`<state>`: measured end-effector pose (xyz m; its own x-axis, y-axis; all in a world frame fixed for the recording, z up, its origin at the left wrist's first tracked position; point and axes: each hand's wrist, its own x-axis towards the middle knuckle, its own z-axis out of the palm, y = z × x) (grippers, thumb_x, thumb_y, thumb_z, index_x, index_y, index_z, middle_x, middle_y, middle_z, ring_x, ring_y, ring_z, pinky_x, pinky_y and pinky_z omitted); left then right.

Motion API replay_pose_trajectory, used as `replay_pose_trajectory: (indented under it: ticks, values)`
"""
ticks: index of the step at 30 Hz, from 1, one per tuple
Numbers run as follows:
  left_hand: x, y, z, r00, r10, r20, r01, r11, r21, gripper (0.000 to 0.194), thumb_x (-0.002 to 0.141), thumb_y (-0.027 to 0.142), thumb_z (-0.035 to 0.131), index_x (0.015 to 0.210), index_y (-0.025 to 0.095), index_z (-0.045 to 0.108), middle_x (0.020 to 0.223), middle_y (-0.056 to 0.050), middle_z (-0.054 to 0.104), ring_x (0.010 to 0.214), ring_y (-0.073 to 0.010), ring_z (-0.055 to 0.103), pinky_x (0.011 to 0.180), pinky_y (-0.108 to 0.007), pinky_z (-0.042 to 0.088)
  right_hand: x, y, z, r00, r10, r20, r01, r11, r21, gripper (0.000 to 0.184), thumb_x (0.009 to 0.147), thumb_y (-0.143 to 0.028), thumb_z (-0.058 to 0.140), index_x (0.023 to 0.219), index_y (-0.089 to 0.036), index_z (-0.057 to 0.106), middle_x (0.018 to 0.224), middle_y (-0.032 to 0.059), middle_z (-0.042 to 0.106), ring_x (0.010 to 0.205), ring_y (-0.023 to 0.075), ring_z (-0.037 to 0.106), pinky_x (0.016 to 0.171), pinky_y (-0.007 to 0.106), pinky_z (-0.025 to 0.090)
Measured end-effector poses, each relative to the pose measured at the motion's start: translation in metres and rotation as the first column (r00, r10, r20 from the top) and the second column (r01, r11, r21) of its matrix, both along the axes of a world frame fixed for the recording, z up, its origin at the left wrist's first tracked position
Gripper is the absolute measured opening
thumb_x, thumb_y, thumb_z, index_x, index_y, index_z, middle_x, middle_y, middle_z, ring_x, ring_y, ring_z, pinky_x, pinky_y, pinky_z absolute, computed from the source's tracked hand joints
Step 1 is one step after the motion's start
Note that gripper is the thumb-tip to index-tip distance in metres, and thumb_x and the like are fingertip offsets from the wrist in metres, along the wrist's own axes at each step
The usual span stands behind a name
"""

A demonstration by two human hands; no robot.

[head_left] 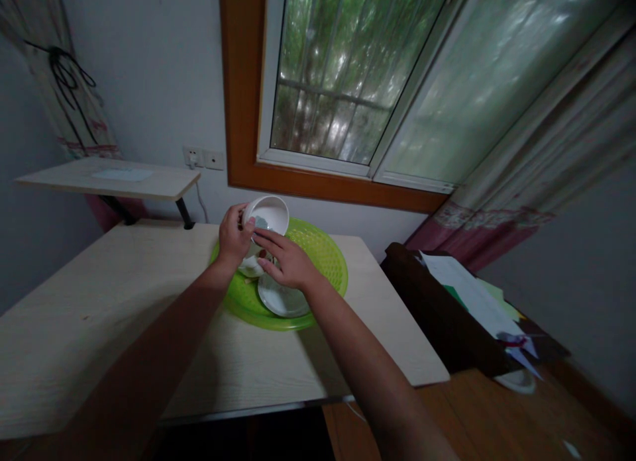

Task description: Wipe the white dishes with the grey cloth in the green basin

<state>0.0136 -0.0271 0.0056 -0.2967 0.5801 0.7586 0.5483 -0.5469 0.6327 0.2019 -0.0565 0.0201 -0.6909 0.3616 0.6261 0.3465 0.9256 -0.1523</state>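
Note:
A white bowl (273,212) is tilted on its side above a lime-green plastic basket (330,262). My left hand (234,236) is closed on the bowl's left side, with the thumb at its rim. Just below the bowl is my right hand (291,261), its fingers stretched toward the left hand and its thumb apart. Whether its fingertips touch the bowl I cannot tell. Under the hands, a second white bowl (251,267) with a dark and reddish pattern shows in part. A white plate (281,301) lies in the basket, partly covered by the right hand.
The basket stands on a pale wooden table (124,302). At the back left, a small raised shelf (163,183) on black legs bears a paper sheet. A window (348,83) is behind. Right of the table, papers (467,295) lie on a dark brown surface.

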Motion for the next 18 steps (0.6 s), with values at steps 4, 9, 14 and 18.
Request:
replay_pose_trajectory:
  ticks: [4, 9, 14, 18]
  values:
    - [-0.001, 0.001, -0.001, 1.000, 0.009, -0.008, -0.009, 1.000, 0.001, 0.036, 0.090, 0.045, 0.050, 0.113, 0.020, 0.061, 0.107, -0.009, 0.067, 0.096, -0.0235, 0.062, 0.089, -0.039, 0.049, 0.000, 0.003, -0.002, 1.000, -0.024, 0.011, 0.024, 1.000, -0.010, 0.048, 0.102, -0.042, 0.049, 0.144, -0.020, 0.056, 0.152, 0.0095, 0.053, 0.137, 0.0226, 0.052, 0.115, 0.040, 0.045]
    - [-0.002, 0.003, -0.001, 1.000, 0.005, -0.011, -0.005, 1.000, -0.013, 0.038, 0.088, 0.048, 0.051, 0.110, 0.019, 0.063, 0.100, -0.008, 0.067, 0.091, -0.0225, 0.062, 0.084, -0.036, 0.049, -0.001, 0.010, -0.005, 0.975, -0.209, 0.073, 0.207, 0.978, 0.032, 0.037, 0.105, -0.038, 0.044, 0.124, -0.022, 0.072, 0.136, 0.0062, 0.067, 0.124, 0.0229, 0.062, 0.111, 0.042, 0.046]
    - [-0.001, 0.003, -0.002, 0.999, -0.033, 0.014, 0.034, 0.999, -0.043, 0.040, 0.088, 0.051, 0.049, 0.106, 0.019, 0.063, 0.093, -0.006, 0.068, 0.084, -0.0208, 0.062, 0.078, -0.033, 0.049, -0.001, 0.010, -0.002, 0.928, -0.368, 0.062, 0.360, 0.926, 0.118, 0.033, 0.105, -0.037, 0.047, 0.116, -0.022, 0.074, 0.136, 0.0082, 0.066, 0.131, 0.0238, 0.057, 0.122, 0.050, 0.030]
    - [-0.001, 0.003, -0.003, 0.995, -0.083, 0.051, 0.085, 0.995, -0.054, 0.042, 0.091, 0.054, 0.045, 0.106, 0.019, 0.061, 0.094, -0.005, 0.068, 0.085, -0.0204, 0.062, 0.077, -0.032, 0.049, -0.001, 0.007, -0.001, 0.900, -0.434, 0.035, 0.421, 0.889, 0.181, 0.037, 0.105, -0.039, 0.043, 0.126, -0.019, 0.067, 0.151, 0.0107, 0.053, 0.144, 0.0256, 0.043, 0.126, 0.054, 0.018]
